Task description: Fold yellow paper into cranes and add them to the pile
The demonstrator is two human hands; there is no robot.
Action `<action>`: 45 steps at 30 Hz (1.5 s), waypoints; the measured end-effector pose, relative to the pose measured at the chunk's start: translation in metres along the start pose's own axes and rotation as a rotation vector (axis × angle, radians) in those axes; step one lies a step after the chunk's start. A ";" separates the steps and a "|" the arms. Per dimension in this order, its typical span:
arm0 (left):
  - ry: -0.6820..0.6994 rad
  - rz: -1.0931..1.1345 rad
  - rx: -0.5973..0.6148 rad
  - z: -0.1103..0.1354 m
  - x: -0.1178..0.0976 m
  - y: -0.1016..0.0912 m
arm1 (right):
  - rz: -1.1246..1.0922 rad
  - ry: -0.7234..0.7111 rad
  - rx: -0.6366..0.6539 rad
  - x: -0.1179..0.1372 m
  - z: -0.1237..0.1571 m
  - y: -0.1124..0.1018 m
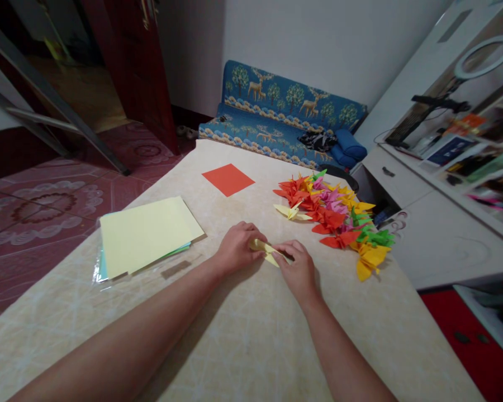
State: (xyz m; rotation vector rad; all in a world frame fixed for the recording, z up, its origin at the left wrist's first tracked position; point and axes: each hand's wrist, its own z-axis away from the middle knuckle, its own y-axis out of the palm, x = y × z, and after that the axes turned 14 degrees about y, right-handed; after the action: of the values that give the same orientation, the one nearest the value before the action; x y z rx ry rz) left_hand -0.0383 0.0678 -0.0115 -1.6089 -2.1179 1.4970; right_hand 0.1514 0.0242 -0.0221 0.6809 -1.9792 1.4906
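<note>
A small folded piece of pale yellow origami paper [271, 258] is held between my two hands just above the table, one flap of it lifted and curved. My left hand [240, 248] grips its left end, fingers closed on it. On the other side, my right hand [297, 268] pinches the right end between thumb and fingers. My fingers cover part of the folds. Beyond my right hand lies a finished pale yellow paper crane [292, 213], beside a heap of red, pink, orange and green paper cranes [331, 215].
A square red paper sheet [228, 180] lies at the far side of the table [243, 346]. Left of my hands is a stack of yellow sheets [148, 234] over green and blue ones, on a clear plastic wrapper [97, 262]. A blue patterned sofa [276, 120] stands behind.
</note>
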 end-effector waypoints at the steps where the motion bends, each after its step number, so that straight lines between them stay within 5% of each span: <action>1: -0.010 0.000 0.012 -0.001 0.000 0.001 | 0.000 -0.008 -0.003 0.000 0.000 0.001; 11: -0.012 -0.003 0.086 -0.002 0.001 0.002 | 0.193 -0.149 0.019 0.016 0.019 -0.013; 21: 0.134 0.075 0.114 0.001 0.002 -0.005 | 0.307 -0.240 0.049 0.010 0.017 -0.011; 32: 0.187 -0.120 0.140 0.003 0.002 -0.005 | 0.296 -0.264 0.033 0.015 0.021 -0.010; 45: 0.219 -0.100 0.097 0.000 0.004 -0.001 | 0.207 -0.282 -0.047 0.015 0.016 -0.005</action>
State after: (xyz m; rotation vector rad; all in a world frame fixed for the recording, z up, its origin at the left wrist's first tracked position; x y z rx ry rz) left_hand -0.0407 0.0704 -0.0127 -1.5314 -1.9463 1.3059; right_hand 0.1420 0.0072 -0.0121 0.7165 -2.3516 1.5293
